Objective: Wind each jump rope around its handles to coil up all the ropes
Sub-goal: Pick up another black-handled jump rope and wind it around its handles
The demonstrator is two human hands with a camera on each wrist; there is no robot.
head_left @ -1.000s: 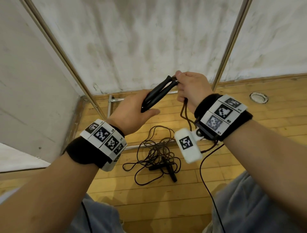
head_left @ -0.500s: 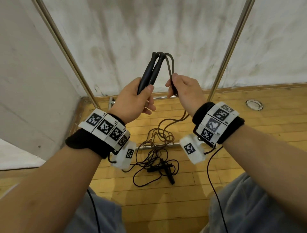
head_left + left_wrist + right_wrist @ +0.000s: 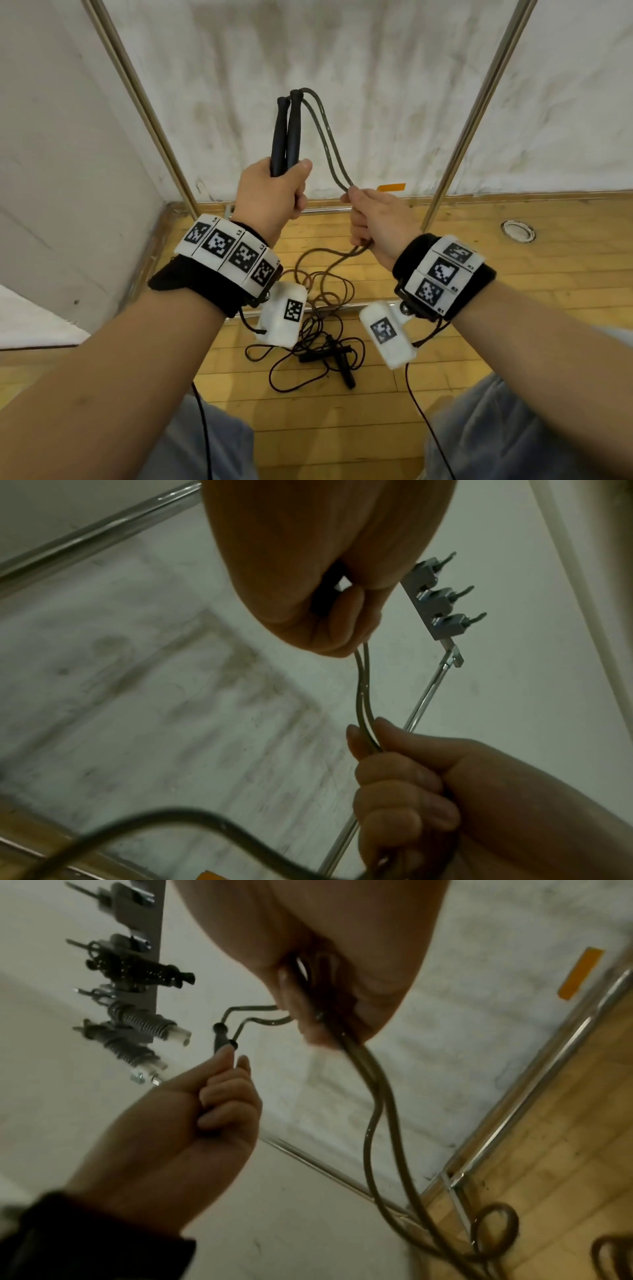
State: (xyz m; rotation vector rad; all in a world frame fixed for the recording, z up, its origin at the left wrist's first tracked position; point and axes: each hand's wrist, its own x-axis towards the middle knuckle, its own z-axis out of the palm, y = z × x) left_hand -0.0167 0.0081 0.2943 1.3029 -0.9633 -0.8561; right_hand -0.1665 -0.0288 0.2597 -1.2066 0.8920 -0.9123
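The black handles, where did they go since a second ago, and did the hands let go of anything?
The left hand swung the two black handles from slanting sideways to upright and lifted them. The right hand slid off the handle tips and down the doubled rope, which it now grips lower. Nothing was let go. The other jump rope stayed tangled on the wooden floor.

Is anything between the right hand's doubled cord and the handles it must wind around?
Nothing visible: the right hand grips the grey doubled cord beside the two black handles, held upright by the left hand.
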